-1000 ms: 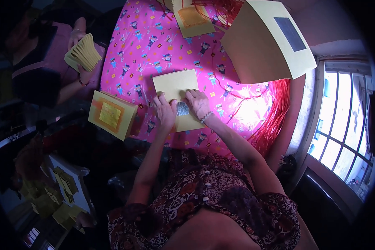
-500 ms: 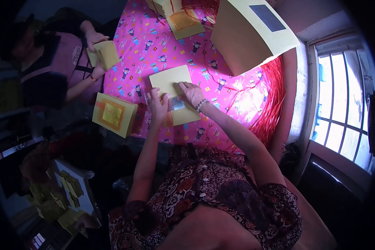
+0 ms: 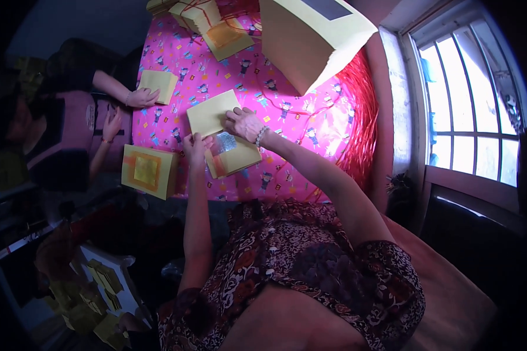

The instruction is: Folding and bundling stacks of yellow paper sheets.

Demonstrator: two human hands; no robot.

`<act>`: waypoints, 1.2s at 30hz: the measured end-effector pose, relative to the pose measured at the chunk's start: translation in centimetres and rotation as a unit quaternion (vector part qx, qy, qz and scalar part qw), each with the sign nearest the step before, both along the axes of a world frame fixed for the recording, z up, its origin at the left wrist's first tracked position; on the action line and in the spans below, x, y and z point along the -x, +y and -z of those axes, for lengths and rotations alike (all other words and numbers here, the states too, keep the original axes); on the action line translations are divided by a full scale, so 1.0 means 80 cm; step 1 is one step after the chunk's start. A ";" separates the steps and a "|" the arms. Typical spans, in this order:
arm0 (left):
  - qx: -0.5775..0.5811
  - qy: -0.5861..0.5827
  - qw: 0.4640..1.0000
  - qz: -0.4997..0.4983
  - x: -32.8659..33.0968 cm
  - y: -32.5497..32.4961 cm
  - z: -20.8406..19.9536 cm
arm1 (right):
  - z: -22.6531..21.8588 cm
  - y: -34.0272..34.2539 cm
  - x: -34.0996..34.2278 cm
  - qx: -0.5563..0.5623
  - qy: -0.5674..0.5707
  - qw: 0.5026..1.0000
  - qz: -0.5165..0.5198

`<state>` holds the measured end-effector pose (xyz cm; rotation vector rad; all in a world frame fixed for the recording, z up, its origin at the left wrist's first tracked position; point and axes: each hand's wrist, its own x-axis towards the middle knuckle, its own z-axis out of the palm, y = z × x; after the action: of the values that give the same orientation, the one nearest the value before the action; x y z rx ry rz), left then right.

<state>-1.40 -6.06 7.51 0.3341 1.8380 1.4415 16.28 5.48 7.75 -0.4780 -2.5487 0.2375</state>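
A plain yellow paper sheet [image 3: 212, 113] lies tilted on the table, partly over a paper stack [image 3: 245, 157] of the same yellow. That stack bears a shiny silver patch [image 3: 225, 142] with an orange border. My left hand [image 3: 197, 145] is closed, thumb and fingers pinching the plain sheet's near-left edge. At the sheet's right edge, my right hand [image 3: 243, 123], with a beaded bracelet, has its fingers curled together on the paper. Whether it holds one sheet or more is hard to make out.
Left of me stands a thick yellow paper stack [image 3: 149, 169] with a gold square. A tall paper pile [image 3: 307, 44] rises at the far right, beside red strands [image 3: 360, 117]. Across the pink patterned tablecloth [image 3: 281, 152], a co-worker's hand [image 3: 142, 97] rests on another paper stack [image 3: 161, 83].
My view has shifted, so the table appears farther left. My left fingers have closed on the sheet's edge, and more of the silver patch shows. The co-worker's handheld paper stack now lies on the table.
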 end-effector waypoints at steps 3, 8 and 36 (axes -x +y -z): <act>-0.038 -0.041 0.997 -0.058 -0.001 0.000 -0.005 | -0.004 -0.002 -0.032 0.102 0.101 0.987 0.073; -0.089 -0.038 0.995 -0.021 -0.058 0.014 -0.037 | 0.076 0.003 -0.178 0.104 -0.168 0.953 0.231; 0.057 -0.396 0.916 -0.006 -0.273 -0.017 0.087 | 0.089 -0.016 -0.213 0.157 -0.192 0.951 0.185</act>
<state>20.46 -7.44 0.53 -0.2967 1.2366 1.2117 33.34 4.18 0.63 -1.2157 -2.7288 0.4487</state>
